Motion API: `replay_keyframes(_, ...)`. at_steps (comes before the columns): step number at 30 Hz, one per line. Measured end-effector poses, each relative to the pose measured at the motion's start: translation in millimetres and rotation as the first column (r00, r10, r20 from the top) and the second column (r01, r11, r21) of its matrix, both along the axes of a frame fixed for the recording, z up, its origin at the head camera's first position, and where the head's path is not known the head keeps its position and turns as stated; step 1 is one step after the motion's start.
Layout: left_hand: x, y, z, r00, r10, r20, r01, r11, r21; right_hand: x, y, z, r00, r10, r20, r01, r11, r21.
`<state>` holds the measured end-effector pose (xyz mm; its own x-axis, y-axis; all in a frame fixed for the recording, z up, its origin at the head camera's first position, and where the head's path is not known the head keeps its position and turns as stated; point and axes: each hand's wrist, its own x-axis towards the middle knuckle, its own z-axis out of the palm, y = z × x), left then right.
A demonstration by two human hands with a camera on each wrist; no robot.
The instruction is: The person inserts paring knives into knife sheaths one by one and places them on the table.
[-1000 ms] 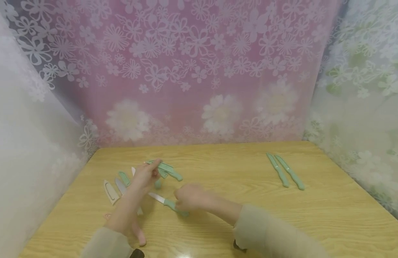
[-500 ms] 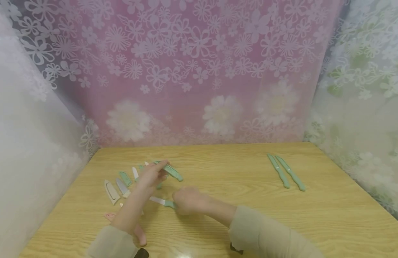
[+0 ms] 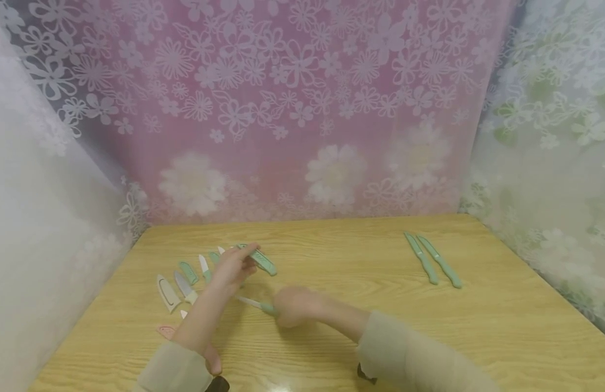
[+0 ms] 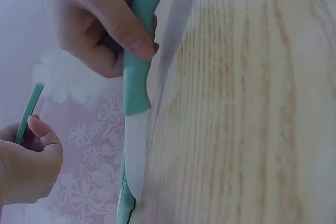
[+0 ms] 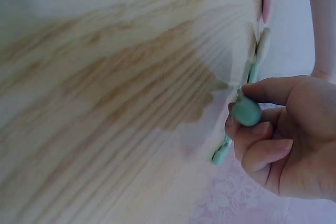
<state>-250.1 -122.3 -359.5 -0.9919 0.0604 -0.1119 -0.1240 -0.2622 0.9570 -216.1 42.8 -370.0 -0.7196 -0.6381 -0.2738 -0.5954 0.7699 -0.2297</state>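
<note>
Hands [image 3: 296, 306] around partly hidden knife [image 4: 137, 95] and unclear green piece [image 4: 30, 111]

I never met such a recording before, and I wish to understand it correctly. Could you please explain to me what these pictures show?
There is no machine here: a person works with a bare left hand and right hand. The widest picture comes from a camera on the head, looking forward and down. The other two come from cameras on the wrists, and look turned sideways.

On the yellow wood-grain table, at the left, lie a flat cream cover, a cream-handled knife, a small green cover, a flat pink cover and a pink handle, partly hidden. Two slim green knives lie at the right.

The right hand grips a white-bladed knife with a green handle. The left hand holds a slim green piece, perhaps a blade cover.
</note>
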Motion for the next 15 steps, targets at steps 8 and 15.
replay_keyframes(8, -2.8, -7.7, -1.3, 1.000, 0.010, -0.015, -0.009, 0.998, 0.062, -5.1, 29.7, 6.1, 0.996, 0.032, 0.083, -0.012, 0.973, -0.229)
replay_keyframes(15, -5.6, -12.4, -3.4, 1.000, 0.025, -0.015, -0.024, 0.997, 0.069, -5.8, 57.4, 10.9, 0.985, -0.017, 0.172, 0.086, 0.911, -0.404)
